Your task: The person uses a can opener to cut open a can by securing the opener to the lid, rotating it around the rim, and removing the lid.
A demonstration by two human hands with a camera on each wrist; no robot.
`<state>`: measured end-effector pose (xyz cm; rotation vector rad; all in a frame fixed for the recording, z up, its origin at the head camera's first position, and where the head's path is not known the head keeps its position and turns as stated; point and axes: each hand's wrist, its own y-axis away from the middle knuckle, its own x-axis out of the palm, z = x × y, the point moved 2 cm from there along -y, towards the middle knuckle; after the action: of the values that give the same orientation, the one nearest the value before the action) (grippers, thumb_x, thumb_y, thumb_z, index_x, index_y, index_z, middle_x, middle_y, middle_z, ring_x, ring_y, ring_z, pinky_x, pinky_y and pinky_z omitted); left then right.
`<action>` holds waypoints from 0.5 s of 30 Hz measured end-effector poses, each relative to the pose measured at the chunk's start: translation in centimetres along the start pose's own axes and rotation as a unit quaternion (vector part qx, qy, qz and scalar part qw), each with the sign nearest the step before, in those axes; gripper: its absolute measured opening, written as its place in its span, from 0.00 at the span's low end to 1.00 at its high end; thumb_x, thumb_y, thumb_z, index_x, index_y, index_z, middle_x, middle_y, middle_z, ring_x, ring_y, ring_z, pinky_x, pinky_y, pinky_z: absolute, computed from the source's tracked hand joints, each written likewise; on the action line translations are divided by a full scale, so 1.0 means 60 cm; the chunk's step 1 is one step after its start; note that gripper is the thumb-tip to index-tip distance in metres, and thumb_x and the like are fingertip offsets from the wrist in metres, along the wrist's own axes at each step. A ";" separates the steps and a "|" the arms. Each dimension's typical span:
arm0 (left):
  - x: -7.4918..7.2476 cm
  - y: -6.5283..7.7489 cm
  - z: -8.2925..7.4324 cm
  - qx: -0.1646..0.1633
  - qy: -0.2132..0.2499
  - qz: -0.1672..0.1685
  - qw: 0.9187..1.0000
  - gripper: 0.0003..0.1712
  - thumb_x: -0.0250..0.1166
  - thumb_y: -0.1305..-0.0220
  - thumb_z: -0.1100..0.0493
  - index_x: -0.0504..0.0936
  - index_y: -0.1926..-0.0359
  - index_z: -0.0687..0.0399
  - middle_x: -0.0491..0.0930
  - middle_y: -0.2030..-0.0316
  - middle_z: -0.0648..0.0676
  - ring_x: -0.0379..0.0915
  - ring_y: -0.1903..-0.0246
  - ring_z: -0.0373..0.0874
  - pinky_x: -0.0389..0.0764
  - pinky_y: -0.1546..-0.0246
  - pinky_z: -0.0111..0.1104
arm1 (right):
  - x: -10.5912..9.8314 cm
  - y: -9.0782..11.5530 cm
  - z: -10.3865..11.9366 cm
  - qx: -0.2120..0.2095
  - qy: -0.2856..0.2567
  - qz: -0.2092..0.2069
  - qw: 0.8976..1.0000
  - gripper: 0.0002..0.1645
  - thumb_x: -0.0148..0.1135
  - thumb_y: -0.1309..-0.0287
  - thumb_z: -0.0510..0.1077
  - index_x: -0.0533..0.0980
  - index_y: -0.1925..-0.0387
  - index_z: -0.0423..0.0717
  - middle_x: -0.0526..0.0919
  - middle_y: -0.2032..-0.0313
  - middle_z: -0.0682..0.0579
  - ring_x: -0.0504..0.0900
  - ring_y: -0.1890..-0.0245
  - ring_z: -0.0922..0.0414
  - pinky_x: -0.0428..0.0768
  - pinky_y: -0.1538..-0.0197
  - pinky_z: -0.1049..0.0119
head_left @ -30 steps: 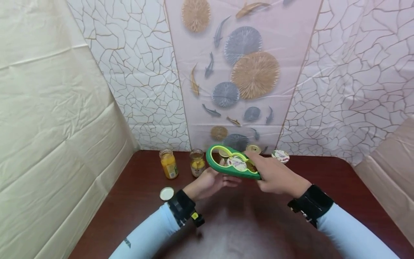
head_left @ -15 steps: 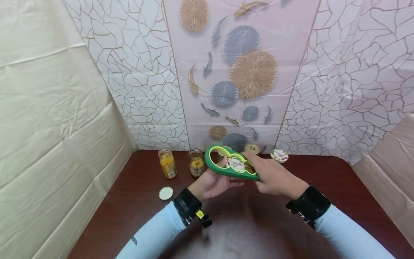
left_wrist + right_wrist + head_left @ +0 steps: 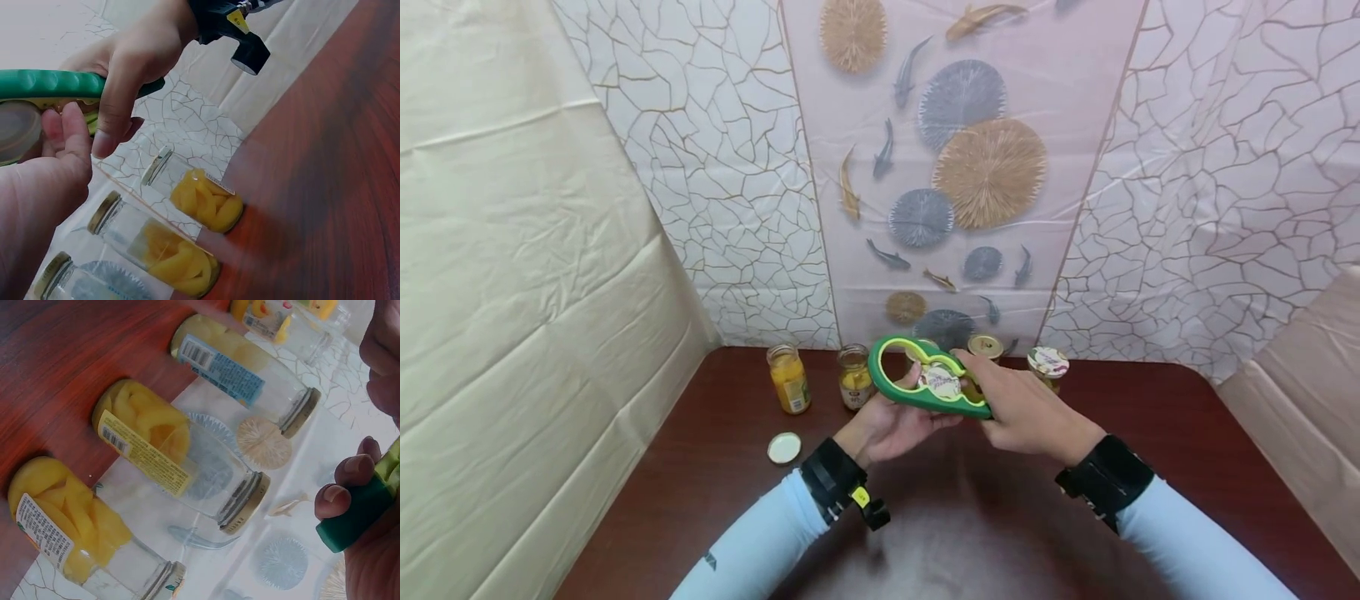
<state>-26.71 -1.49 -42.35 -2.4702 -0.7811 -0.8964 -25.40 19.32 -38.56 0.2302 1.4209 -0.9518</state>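
Note:
My right hand (image 3: 1030, 408) grips one end of a green jar opener (image 3: 880, 367) with light-green scalloped openings. In the head view, a white printed jar lid (image 3: 940, 382) shows within the opener's middle opening. My left hand (image 3: 887, 429) holds that jar from below, thumb up beside the opener and fingers beneath it; the opener and hands hide most of the jar. The left wrist view shows the opener (image 3: 50, 84) lying across the jar top, with the right hand (image 3: 134, 69) on it. In the right wrist view, fingertips (image 3: 334, 500) curl over the opener's green end.
Along the table's back stand two lidless jars of yellow fruit, an orange-looking jar (image 3: 792, 383) and a labelled jar (image 3: 856, 383). Farther right are a gold-lidded jar (image 3: 985, 346) and a printed-lid jar (image 3: 1048, 363). A loose white lid (image 3: 785, 448) lies on the dark red table (image 3: 985, 533).
The opener and my right hand have shifted slightly left. My left forearm has moved a little right since one second ago, and its thumb now shows along the opener's opening.

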 end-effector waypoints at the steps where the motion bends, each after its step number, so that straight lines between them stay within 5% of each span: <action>1: -0.004 0.000 0.001 0.005 -0.008 -0.005 1.000 0.39 0.65 0.33 0.37 0.62 0.28 0.40 0.69 0.36 0.56 0.73 0.41 0.47 0.75 0.39 0.40 | 0.000 0.000 0.000 -0.002 0.006 -0.005 1.000 0.52 0.71 0.51 0.39 0.57 0.25 0.47 0.79 0.45 0.49 0.77 0.64 0.59 0.81 0.63 0.60; 6: -0.036 0.013 0.005 0.027 -0.089 -0.070 0.993 0.25 0.60 0.25 0.47 0.72 0.33 0.51 0.80 0.46 0.53 0.79 0.48 0.46 0.68 0.31 0.53 | -0.009 0.003 -0.001 0.004 0.030 -0.024 0.999 0.49 0.70 0.48 0.40 0.60 0.26 0.48 0.80 0.45 0.50 0.77 0.65 0.58 0.80 0.65 0.59; 11: -0.048 0.033 -0.003 0.040 -0.142 -0.106 0.983 0.31 0.62 0.29 0.44 0.74 0.37 0.61 0.83 0.51 0.54 0.79 0.48 0.44 0.56 0.28 0.62 | -0.014 0.011 -0.018 0.030 0.021 -0.026 0.999 0.50 0.69 0.49 0.39 0.59 0.25 0.48 0.80 0.50 0.50 0.75 0.67 0.58 0.77 0.67 0.60; 15: -0.051 0.035 -0.010 0.035 -0.179 -0.116 0.976 0.31 0.61 0.27 0.45 0.75 0.37 0.65 0.83 0.53 0.56 0.79 0.47 0.46 0.58 0.29 0.62 | -0.014 0.014 -0.027 0.034 0.024 -0.038 0.998 0.51 0.67 0.53 0.38 0.59 0.25 0.50 0.79 0.53 0.53 0.73 0.70 0.58 0.74 0.69 0.61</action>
<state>-27.63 -4.55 -44.36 -2.5459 -1.2206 -0.4858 -25.88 21.24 -38.43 0.2540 1.4509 -1.0641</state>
